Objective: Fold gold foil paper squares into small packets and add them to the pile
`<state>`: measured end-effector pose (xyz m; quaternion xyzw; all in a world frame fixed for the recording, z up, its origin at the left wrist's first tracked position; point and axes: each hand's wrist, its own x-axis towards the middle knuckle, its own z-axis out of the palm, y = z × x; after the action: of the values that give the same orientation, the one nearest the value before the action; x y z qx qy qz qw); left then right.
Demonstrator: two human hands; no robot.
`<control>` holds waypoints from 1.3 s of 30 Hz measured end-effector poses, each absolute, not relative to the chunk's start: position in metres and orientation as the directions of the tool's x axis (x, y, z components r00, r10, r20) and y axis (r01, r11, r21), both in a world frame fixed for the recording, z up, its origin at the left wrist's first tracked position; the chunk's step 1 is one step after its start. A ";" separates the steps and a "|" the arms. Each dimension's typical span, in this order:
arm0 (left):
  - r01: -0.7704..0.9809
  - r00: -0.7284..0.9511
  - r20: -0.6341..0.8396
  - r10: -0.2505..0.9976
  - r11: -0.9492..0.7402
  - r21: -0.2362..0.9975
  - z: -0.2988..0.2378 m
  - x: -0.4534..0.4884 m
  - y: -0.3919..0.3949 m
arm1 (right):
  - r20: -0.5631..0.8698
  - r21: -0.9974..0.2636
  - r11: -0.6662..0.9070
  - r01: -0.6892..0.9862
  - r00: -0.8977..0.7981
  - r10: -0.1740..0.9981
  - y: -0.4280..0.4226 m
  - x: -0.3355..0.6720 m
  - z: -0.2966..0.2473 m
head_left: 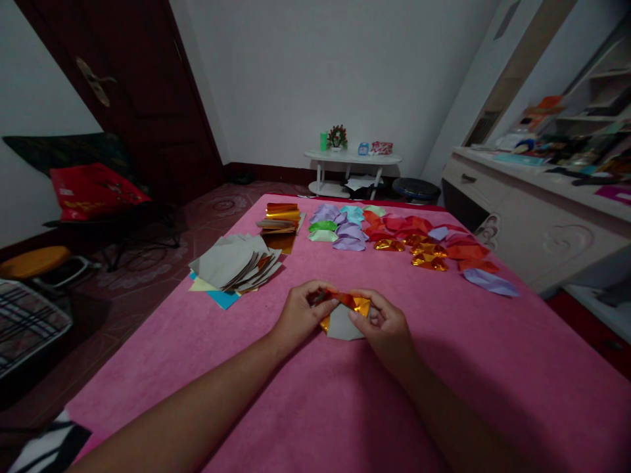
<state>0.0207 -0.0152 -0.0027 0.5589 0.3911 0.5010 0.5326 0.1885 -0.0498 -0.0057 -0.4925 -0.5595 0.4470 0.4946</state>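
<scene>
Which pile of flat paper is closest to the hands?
The fanned grey pile, blue sheet beneath, beside the left hand holding the foil paper. The shiny gold pile lies farther back.

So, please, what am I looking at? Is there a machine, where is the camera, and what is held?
No machine here: the picture comes from a camera worn on a person's head, looking down at their own hands. The left hand and right hand pinch a partly folded foil paper, gold and orange with a grey back, over a pink cloth. Beyond lie a pile of flat sheets, a gold foil stack and folded pieces in purple, green, red and gold.
</scene>
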 end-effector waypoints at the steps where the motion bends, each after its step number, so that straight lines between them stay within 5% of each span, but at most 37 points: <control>1: -0.097 0.202 0.145 0.969 -0.127 0.987 -0.002 0.021 -0.015 | 0.113 -0.986 0.115 0.125 -0.018 0.993 -0.049 0.190 -0.007; 11: -0.054 0.285 0.167 0.944 -0.158 0.986 -0.005 0.017 -0.014 | 0.335 -0.907 0.309 0.286 0.043 0.941 -0.049 0.196 0.001; 16: -0.147 0.241 0.073 0.968 -0.038 0.988 -0.006 0.019 -0.013 | 0.249 -0.944 0.218 0.248 0.099 0.963 -0.050 0.194 0.001; 21: -0.218 0.279 0.007 0.960 0.057 0.974 -0.005 0.015 -0.011 | 0.151 -0.989 0.147 0.034 0.151 0.977 -0.047 0.194 -0.004; 28: -0.232 0.186 -0.006 0.982 0.050 0.972 -0.007 0.012 -0.008 | 0.118 -0.993 0.118 -0.013 -0.005 0.993 -0.047 0.189 -0.008; 31: -0.184 0.189 0.087 0.978 -0.051 0.982 -0.005 0.011 -0.007 | 0.262 -0.959 0.249 0.138 0.089 0.961 -0.049 0.191 -0.004; 34: -0.116 0.198 0.333 0.922 -0.315 0.942 -0.001 0.007 -0.010 | 0.520 -0.830 0.466 0.306 0.125 0.845 -0.052 0.196 0.003; 39: 0.048 0.233 0.729 0.643 -0.756 0.652 0.008 0.001 -0.017 | 0.667 -0.719 0.597 0.356 0.111 0.737 -0.058 0.201 0.009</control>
<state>0.0005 -0.0165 0.0083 0.7410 0.2331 0.5737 0.2597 0.2011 -0.0579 0.0091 -0.4213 -0.6486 0.1550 0.6147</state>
